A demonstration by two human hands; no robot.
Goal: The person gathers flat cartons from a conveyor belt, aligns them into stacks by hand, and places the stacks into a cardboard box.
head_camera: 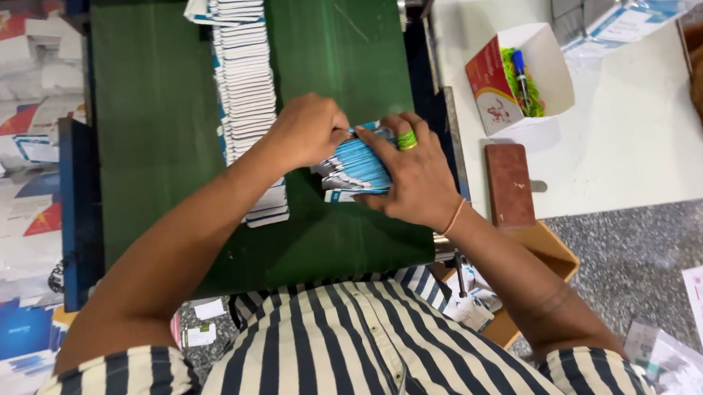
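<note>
The person is gathering a batch of flat blue-and-white cartons [355,166] between both hands over the green belt [161,136], right of the long overlapping row of the same cartons [245,74] that is running away toward the far end. The left hand [308,129] is pressing on the far left edge of the batch with its fingers curled together, while the right hand [415,173], wearing a green ring, is lying across the right side with its fingers spread and clamped on the stack. The batch is fanning slightly and sitting just right of the row's near end. This looks like the squaring-up step: the loose cartons are being pushed into an even bundle. The next move probably calls for a firm two-sided squeeze so no carton slips. On the white worktop [633,140] to the right, a small open box [550,55] of green bands and a brown block [509,184] are lying well apart from the hands.
</note>
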